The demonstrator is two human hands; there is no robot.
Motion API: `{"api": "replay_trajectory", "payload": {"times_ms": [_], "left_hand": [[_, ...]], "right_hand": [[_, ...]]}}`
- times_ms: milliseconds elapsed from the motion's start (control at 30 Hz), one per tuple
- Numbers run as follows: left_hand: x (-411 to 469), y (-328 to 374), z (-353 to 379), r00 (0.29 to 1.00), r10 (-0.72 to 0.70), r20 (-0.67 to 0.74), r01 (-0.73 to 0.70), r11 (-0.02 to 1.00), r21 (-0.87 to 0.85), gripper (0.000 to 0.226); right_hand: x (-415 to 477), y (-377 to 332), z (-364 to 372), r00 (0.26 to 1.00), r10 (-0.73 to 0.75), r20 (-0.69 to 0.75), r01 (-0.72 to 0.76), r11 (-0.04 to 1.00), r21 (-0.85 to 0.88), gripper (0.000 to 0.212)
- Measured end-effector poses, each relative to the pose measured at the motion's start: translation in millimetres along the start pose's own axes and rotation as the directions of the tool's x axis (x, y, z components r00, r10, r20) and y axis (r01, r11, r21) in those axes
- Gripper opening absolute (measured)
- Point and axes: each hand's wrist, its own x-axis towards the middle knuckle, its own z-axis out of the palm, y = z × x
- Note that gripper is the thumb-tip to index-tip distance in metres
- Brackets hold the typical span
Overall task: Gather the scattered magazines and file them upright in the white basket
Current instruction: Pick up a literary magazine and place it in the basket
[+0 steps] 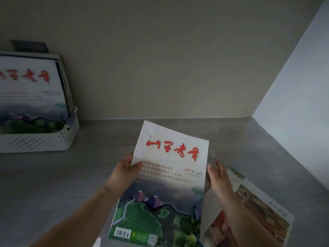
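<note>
The left hand pinches the magazine at its left edge. The right hand waits relaxed beside the right edge. The magazine is likely light, floppy and slick, so grip both long edges.

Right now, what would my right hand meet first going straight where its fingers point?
Likely the right edge of the white red-titled magazine; beyond that, grey tabletop. Depth is unclear.

The lifted magazine carries a red brush title, it seems 山西老年, with "2025 8" under it and a barcode at its lower corner. The filed magazine in the white basket shows the same title, blurred.
</note>
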Motion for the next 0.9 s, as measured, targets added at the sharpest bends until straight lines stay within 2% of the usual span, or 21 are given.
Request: {"api": "replay_trajectory", "payload": {"times_ms": [67, 133, 233, 333, 533, 700, 900], "left_hand": [[-1.9, 4.7, -27.1, 0.997, 0.01, -0.076, -0.013, 0.999, -0.038, 0.01], [-1.7, 4.7, -59.1, 0.993, 0.003, -0.118, -0.013, 0.996, -0.09, 0.014], [-1.2, 1.7, -112.5, 0.99, 0.006, -0.139, -0.026, 0.99, -0.142, 0.017], [-0.5, -5.2, -168.5, 0.985, 0.01, -0.17, -0.043, 0.981, -0.189, 0.016], [9.6, -27.2, -284.1, 0.974, 0.004, -0.228, -0.03, 0.994, -0.11, 0.029], [33.7, -25.0, -362.6, 0.958, 0.115, -0.262, -0.121, 0.993, -0.004, 0.023], [72.4, 7.6, -424.7, 0.887, 0.277, -0.371, -0.266, 0.961, 0.082, 0.031]], "right_hand": [[-7.4, -19.8, 17.1, 0.982, 0.026, 0.185, -0.045, 0.994, 0.101, 0.018], [-15.6, -36.9, 37.4, 0.953, 0.012, 0.304, -0.06, 0.987, 0.151, 0.011], [-27.7, -67.9, 72.2, 0.918, -0.055, 0.392, -0.042, 0.971, 0.235, 0.018], [-40.1, -108.1, 111.9, 0.892, -0.12, 0.435, 0.034, 0.979, 0.199, 0.02], [-63.5, -184.4, 199.5, 0.85, -0.263, 0.457, 0.205, 0.963, 0.175, 0.022], [-68.7, -242.5, 257.7, 0.851, -0.37, 0.373, 0.3, 0.925, 0.232, 0.016], [-61.7, -311.8, 302.7, 0.862, -0.428, 0.272, 0.352, 0.891, 0.286, 0.027]]}}
